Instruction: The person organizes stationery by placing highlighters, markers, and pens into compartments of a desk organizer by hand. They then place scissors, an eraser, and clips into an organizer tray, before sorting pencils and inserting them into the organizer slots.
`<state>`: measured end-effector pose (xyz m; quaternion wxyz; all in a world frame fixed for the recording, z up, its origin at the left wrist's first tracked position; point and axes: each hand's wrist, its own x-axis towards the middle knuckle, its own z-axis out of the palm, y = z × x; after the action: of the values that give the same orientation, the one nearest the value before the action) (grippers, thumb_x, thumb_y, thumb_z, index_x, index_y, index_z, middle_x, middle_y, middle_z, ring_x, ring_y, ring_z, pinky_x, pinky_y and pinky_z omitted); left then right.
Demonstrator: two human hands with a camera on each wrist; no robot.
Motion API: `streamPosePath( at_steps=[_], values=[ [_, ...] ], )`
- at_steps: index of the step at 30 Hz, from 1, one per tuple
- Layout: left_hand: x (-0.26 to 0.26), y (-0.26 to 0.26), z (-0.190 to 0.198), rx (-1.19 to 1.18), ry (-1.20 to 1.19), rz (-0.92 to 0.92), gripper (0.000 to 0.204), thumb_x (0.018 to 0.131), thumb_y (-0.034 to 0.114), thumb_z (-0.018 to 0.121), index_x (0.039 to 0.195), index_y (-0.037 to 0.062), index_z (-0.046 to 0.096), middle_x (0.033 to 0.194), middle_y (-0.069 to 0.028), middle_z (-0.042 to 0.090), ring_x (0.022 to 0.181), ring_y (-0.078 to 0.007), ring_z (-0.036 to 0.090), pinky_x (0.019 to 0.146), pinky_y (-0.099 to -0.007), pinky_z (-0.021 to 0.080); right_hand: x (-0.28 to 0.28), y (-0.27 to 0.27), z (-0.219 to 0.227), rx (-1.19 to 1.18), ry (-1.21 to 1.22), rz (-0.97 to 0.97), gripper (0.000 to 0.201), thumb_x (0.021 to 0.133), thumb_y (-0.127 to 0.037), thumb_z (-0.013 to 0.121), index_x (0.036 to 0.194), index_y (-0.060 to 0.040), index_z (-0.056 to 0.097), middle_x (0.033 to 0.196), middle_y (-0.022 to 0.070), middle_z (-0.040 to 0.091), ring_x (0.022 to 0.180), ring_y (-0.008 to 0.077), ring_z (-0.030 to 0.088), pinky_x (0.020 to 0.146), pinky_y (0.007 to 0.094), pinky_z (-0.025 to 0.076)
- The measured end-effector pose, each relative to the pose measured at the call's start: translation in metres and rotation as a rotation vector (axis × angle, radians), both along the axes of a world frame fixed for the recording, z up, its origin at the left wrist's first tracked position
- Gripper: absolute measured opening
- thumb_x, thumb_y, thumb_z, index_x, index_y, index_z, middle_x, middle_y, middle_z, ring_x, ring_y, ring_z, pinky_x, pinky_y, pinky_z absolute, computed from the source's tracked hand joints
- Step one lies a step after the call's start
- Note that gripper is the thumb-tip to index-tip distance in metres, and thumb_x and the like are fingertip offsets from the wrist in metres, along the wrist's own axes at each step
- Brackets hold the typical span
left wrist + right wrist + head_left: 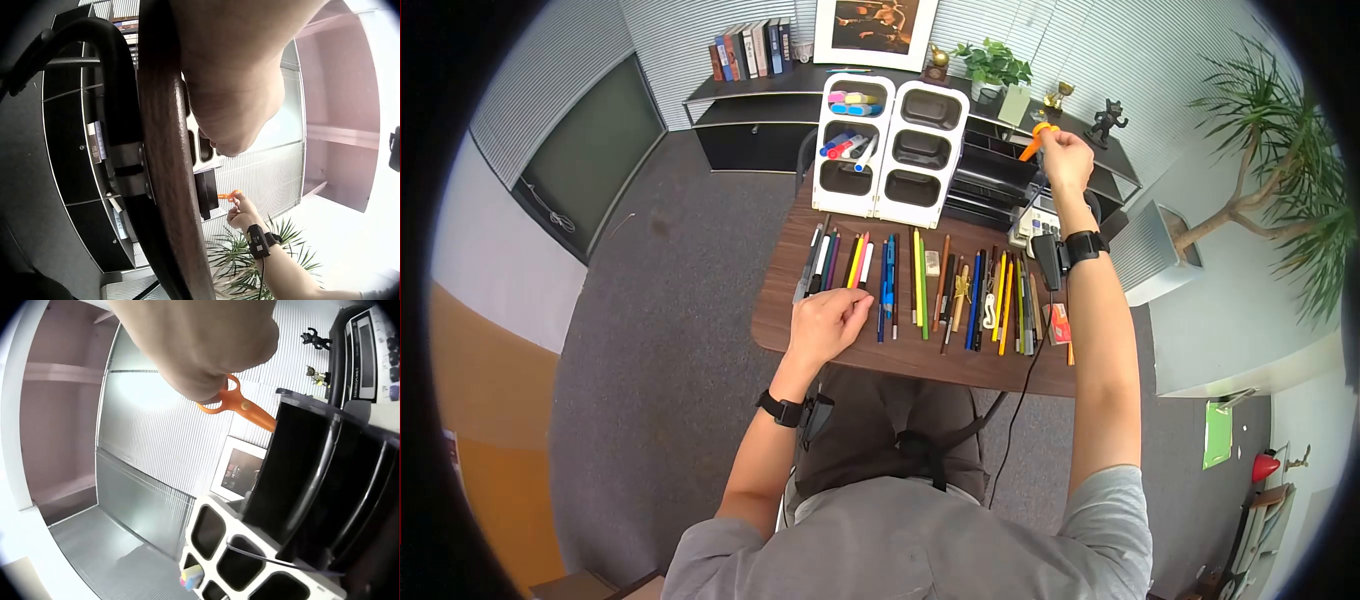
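Observation:
My right hand (pixel 1068 163) is raised at the far right of the desk and grips orange scissors (pixel 253 414) by the finger loops. Their blade end points down at the top edge of a black desk organizer (pixel 290 462), overlapping it in the right wrist view. At the front left, my left hand (pixel 828 322) rests by the desk edge with fingers loosely bent and nothing held. Just beyond it lie several pens and pencils (pixel 862 258). The left fingertips are mostly hidden in the left wrist view.
White bins (pixel 883 150) stand at the back, with highlighters and markers in the left column. A row of pencils (pixel 917 280), pens and an eraser (pixel 932 264) spans the desk. A desk phone (pixel 1032 226) sits beside the organizer. A cable (pixel 1028 385) hangs from the right wrist.

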<state>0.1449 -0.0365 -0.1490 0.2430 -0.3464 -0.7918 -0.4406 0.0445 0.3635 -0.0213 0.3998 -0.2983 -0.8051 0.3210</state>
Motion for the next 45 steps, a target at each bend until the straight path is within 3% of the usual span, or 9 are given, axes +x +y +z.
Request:
streamPosePath(
  at_steps=[8,12,18,20,26,27,30,33,45],
  values=[
    [0.0,0.0,-0.002,-0.015,-0.026,0.008,0.007,0.085,0.009,0.075,0.086,0.0032,0.071,0.062,-0.0063,0.063,0.05,-0.0137,0.059,0.049,-0.0263,0.045,0.009,-0.012,-0.007,0.041,-0.241,0.055,0.027,0.074,-0.039,0.075,0.09,-0.0181,0.078,0.087,0.0105,0.075,0.087,0.0283,0.072,0.079,0.0409,0.055],
    [-0.001,0.001,-0.003,-0.025,-0.029,0.018,0.007,0.085,0.009,0.075,0.087,0.0036,0.071,0.062,-0.0064,0.063,0.05,-0.0135,0.059,0.049,-0.0265,0.045,0.027,-0.007,0.003,0.214,-0.233,0.17,0.04,0.074,-0.035,0.076,0.102,-0.0057,0.072,0.085,0.0134,0.073,0.079,0.0272,0.072,0.077,0.037,0.054],
    [-0.001,0.002,-0.003,0.004,-0.032,0.036,0.007,0.085,0.013,0.075,0.084,0.0068,0.072,0.059,-0.0041,0.06,0.049,-0.0169,0.058,0.047,-0.0295,0.045,0.128,-0.02,0.033,0.117,0.045,0.385,0.032,0.097,-0.032,0.063,0.104,-0.001,0.068,0.074,0.0005,0.061,0.069,0.0097,0.055,0.062,0.0286,0.046],
    [-0.001,0.002,-0.002,-0.008,-0.016,0.037,0.006,0.084,0.012,0.075,0.084,0.0065,0.072,0.059,-0.004,0.06,0.049,-0.0165,0.058,0.047,-0.0294,0.045,0.173,-0.024,0.021,0.012,0.102,0.429,0.033,0.102,-0.032,0.058,0.103,-0.0009,0.068,0.073,-0.0012,0.057,0.069,0.0076,0.05,0.061,0.0263,0.043],
    [0.0,0.003,0.0,-0.018,0.003,0.025,0.006,0.083,0.011,0.076,0.084,0.0061,0.073,0.06,-0.0039,0.062,0.049,-0.0157,0.058,0.047,-0.0287,0.045,0.246,-0.036,-0.07,0.021,-0.143,0.213,0.013,0.093,-0.013,0.07,0.091,-0.0004,0.067,0.068,-0.001,0.061,0.063,0.0047,0.053,0.058,0.0236,0.044],
    [0.0,0.003,0.0,-0.023,0.003,0.02,0.006,0.083,0.011,0.076,0.084,0.0061,0.073,0.06,-0.0039,0.062,0.049,-0.0157,0.058,0.047,-0.0287,0.045,0.25,-0.044,-0.078,-0.078,-0.207,0.232,0.017,0.092,-0.019,0.071,0.091,-0.0014,0.068,0.066,0.0024,0.063,0.062,0.0068,0.055,0.059,0.0254,0.045],
    [0.0,0.004,0.0,-0.034,0.006,0.015,0.006,0.083,0.01,0.076,0.084,0.0059,0.072,0.061,-0.004,0.063,0.049,-0.0155,0.058,0.047,-0.0286,0.045,0.256,-0.078,-0.077,0.112,-0.601,0.159,0.026,0.086,-0.031,0.073,0.092,-0.0056,0.069,0.073,0.0147,0.069,0.07,0.0334,0.068,0.066,0.0425,0.052],
    [0.0,0.003,0.0,-0.042,0.007,0.022,0.006,0.083,0.01,0.076,0.084,0.0056,0.072,0.061,-0.0039,0.063,0.049,-0.0154,0.058,0.047,-0.0285,0.045,0.255,-0.085,-0.09,0.151,-0.716,0.133,0.027,0.085,-0.032,0.073,0.089,-0.0059,0.067,0.078,0.0173,0.07,0.08,0.0407,0.068,0.071,0.0482,0.053],
    [0.0,0.003,0.001,-0.065,0.057,0.004,0.006,0.083,0.012,0.075,0.083,0.0083,0.07,0.065,-0.0035,0.065,0.053,-0.018,0.062,0.049,-0.0302,0.049,0.257,-0.097,-0.093,0.289,-0.707,0.111,0.023,0.077,-0.024,0.071,0.087,-0.0034,0.068,0.079,0.0213,0.07,0.078,0.0421,0.068,0.072,0.0498,0.055]
  ],
)
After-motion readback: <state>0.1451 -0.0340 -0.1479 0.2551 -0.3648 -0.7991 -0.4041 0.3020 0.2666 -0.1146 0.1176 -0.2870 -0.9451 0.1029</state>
